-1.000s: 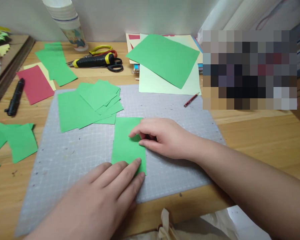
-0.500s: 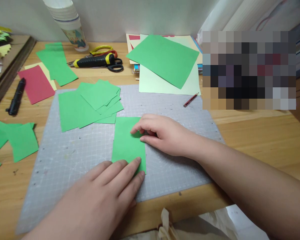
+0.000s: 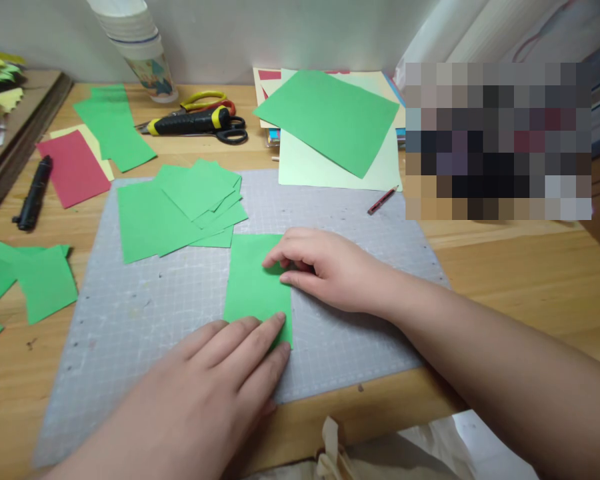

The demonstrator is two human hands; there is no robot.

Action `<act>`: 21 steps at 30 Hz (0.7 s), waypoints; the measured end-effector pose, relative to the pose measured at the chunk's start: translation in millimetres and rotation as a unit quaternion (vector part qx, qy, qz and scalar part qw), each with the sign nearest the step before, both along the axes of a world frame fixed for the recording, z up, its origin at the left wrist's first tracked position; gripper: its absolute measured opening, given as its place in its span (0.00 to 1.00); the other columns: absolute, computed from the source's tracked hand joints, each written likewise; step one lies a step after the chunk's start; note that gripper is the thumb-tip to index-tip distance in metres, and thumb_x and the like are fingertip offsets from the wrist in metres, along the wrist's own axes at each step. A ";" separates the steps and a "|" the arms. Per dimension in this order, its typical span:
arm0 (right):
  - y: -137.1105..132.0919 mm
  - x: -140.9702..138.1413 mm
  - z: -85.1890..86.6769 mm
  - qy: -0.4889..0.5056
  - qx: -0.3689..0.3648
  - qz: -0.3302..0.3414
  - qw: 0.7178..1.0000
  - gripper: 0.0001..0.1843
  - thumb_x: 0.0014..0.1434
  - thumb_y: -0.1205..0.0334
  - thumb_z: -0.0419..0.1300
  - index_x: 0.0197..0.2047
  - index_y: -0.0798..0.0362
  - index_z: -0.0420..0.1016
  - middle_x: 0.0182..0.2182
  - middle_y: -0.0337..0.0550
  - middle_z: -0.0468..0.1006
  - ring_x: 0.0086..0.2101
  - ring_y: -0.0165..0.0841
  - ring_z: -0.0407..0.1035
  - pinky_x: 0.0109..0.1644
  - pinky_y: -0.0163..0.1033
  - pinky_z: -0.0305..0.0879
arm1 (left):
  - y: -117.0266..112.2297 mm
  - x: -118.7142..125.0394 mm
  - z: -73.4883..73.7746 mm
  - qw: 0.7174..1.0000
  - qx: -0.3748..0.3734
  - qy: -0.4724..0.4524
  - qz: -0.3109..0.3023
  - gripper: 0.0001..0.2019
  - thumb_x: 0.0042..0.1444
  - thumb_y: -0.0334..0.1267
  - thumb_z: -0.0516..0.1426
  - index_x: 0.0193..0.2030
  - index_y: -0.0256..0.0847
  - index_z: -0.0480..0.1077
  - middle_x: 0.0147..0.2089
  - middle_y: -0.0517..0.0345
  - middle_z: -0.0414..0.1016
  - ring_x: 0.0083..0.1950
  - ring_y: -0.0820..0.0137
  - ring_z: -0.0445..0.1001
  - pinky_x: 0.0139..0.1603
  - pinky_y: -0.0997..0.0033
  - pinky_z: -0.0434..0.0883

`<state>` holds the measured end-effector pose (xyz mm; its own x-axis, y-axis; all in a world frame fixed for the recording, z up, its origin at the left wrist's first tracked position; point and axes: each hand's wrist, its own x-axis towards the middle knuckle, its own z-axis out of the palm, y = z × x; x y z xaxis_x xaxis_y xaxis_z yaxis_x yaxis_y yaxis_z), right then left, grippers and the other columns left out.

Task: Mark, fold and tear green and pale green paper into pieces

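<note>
A folded green paper rectangle [image 3: 253, 283] lies upright on the grey cutting mat [image 3: 130, 320]. My left hand [image 3: 215, 387] lies flat with its fingers stretched out, the fingertips pressing the paper's near edge. My right hand [image 3: 323, 267] rests on the paper's right edge near the top, with its fingers curled and pressed down on it.
A pile of green squares [image 3: 180, 207] sits on the mat's far left. Scissors [image 3: 215, 117], a utility knife [image 3: 187, 123], a cup stack [image 3: 137, 47], large paper sheets [image 3: 330, 120], a red pencil [image 3: 381, 200], a black marker [image 3: 33, 193] and loose paper pieces [image 3: 30, 280] lie around.
My right hand has slid slightly up along the paper's right edge. My left hand and the paper stay where they were.
</note>
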<state>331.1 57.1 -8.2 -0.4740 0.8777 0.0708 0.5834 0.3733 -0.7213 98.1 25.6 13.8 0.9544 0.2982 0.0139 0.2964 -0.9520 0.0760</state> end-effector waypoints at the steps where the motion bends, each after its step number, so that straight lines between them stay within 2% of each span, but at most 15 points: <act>1: -0.4 -0.3 0.6 -0.004 -0.001 0.001 1.000 0.12 0.58 0.76 0.59 0.44 0.55 0.74 0.37 0.41 0.73 0.38 0.31 0.66 0.43 0.36 0.60 | 0.1 0.1 0.0 1.000 -0.012 0.001 0.006 0.18 0.60 0.39 0.52 0.56 0.45 0.70 0.62 0.53 0.71 0.53 0.60 0.73 0.50 0.58 0.66; 5: -0.9 -0.8 2.2 -0.009 -0.005 0.002 1.000 0.12 0.58 0.76 0.58 0.43 0.55 0.74 0.38 0.42 0.73 0.39 0.31 0.66 0.43 0.36 0.61 | 0.1 -0.3 0.6 0.999 -0.052 0.010 0.015 0.18 0.60 0.36 0.52 0.56 0.45 0.69 0.65 0.51 0.67 0.57 0.58 0.71 0.53 0.57 0.66; 15: -0.9 -1.0 2.5 -0.009 -0.006 0.004 1.000 0.11 0.59 0.75 0.57 0.43 0.54 0.74 0.38 0.42 0.73 0.39 0.31 0.67 0.43 0.37 0.61 | 1.5 -0.6 2.3 0.999 -0.034 0.000 -0.002 0.21 0.57 0.31 0.50 0.57 0.43 0.69 0.63 0.49 0.69 0.56 0.58 0.72 0.50 0.57 0.68; 21: -4.3 -3.1 4.2 -0.033 -0.006 -0.005 0.999 0.11 0.61 0.68 0.60 0.47 0.56 0.75 0.40 0.43 0.73 0.38 0.31 0.66 0.42 0.36 0.61 | 1.0 -0.6 1.2 1.000 -0.017 0.011 -0.007 0.22 0.55 0.32 0.50 0.57 0.43 0.69 0.63 0.48 0.69 0.56 0.57 0.73 0.49 0.56 0.69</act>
<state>328.0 52.8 -4.1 -0.4683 0.8831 0.0294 0.6342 0.3591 -0.6847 97.5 26.6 15.0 0.9582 0.2856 -0.0169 0.2859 -0.9529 0.1010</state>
